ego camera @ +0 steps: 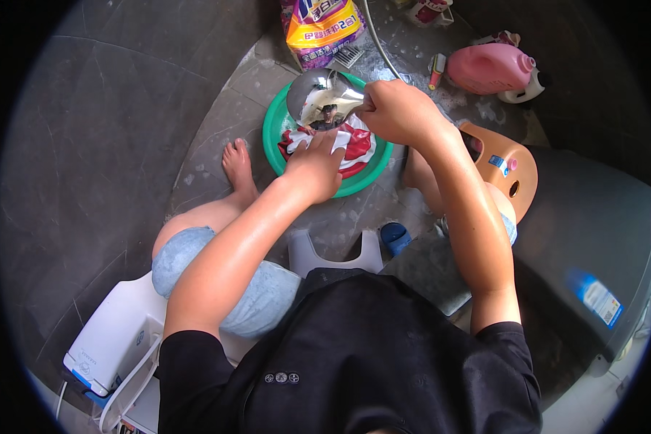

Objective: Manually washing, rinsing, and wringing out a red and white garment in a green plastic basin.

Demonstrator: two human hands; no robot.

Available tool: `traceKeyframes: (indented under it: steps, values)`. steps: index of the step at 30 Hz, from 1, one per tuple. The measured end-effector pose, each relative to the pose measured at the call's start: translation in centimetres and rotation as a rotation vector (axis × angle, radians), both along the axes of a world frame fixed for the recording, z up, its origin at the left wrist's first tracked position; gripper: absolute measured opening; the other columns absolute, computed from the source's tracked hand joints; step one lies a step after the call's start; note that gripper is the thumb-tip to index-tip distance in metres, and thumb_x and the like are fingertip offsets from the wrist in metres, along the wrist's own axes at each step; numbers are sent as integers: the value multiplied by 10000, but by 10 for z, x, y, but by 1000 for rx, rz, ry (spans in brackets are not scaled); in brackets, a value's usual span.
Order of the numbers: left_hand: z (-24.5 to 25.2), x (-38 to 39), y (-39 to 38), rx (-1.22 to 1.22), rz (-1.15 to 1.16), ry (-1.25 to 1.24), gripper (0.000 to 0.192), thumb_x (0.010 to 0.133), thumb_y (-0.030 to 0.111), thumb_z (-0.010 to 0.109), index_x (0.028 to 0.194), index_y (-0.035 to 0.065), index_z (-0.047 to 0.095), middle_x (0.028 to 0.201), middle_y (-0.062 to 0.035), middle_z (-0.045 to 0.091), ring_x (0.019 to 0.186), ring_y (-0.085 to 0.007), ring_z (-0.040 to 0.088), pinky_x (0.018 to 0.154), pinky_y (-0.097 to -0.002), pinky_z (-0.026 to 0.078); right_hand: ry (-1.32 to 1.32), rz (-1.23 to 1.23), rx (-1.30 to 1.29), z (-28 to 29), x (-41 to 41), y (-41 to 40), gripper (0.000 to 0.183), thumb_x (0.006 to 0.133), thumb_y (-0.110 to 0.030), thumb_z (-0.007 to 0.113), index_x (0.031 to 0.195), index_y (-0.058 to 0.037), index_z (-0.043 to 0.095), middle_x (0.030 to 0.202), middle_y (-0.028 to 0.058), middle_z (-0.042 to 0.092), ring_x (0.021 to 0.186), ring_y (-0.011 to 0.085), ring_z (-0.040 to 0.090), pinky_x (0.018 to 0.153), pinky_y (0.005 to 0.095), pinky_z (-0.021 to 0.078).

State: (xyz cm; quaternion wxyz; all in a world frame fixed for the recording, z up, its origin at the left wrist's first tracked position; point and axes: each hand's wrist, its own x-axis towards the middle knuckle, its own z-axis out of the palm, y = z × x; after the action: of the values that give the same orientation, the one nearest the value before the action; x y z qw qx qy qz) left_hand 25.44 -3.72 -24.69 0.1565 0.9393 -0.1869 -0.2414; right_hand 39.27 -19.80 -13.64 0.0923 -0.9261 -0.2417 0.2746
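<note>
My right hand (pixel 399 111) grips the handle of a shiny round metal utensil (pixel 320 97), either a ladle or a shower head. It is tilted above the far side of a green plastic basin (pixel 272 127) on the floor. Red and white wet-looking cloth (pixel 358 145) lies in the basin. My left hand (pixel 316 165) is over the near part of the basin with its fingers spread on the cloth; the fingertips reach just under the metal head. Whether the left fingers pinch the cloth is not visible.
A bag of laundry powder (pixel 325 32), a scrubbing brush (pixel 437 70) and a pink jug (pixel 488 69) stand or lie beyond. A grey hose (pixel 377 40) runs near my right hand. An orange plastic stool (pixel 512 163) and a dark cabinet (pixel 580 217) flank my right side.
</note>
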Motion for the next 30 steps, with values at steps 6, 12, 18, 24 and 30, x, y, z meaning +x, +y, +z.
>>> traceKeyframes:
  steps: [6,12,18,24,30]
  values:
    - [1,-1,0,-11,9,-6,560,948,268,651,1453,46,557,1638,-260,321,1543,-381,324,1182,-505,377,12,-3,-7,0,-1,0,245,836,-216,656,948,-47,794,947,218,757,927,402,739,853,483,598]
    - [-2,-2,0,-19,17,-31,542,937,248,651,1432,39,574,1620,-275,342,1526,-396,349,1178,-504,382,8,1,-6,-1,-1,1,244,830,-215,662,953,-53,798,949,216,760,924,399,741,850,481,600]
    - [-3,-1,0,-30,22,-44,538,935,245,655,1422,31,578,1603,-295,358,1512,-407,371,1181,-508,383,-24,-3,60,-9,-1,-2,247,849,-246,692,863,-3,733,836,233,713,846,429,705,766,493,561]
    - [3,1,0,-5,13,-46,518,941,264,659,1395,22,600,1579,-316,393,1476,-429,417,1171,-507,404,-26,-11,67,-8,-2,-2,248,844,-247,692,858,-2,729,829,237,710,836,431,704,757,494,561]
    - [5,-1,-1,13,21,111,422,956,287,646,1282,19,645,1392,-275,601,1273,-415,616,1043,-498,517,-11,3,1,-5,-2,0,229,827,-206,650,920,-51,791,920,213,756,895,400,741,829,481,602]
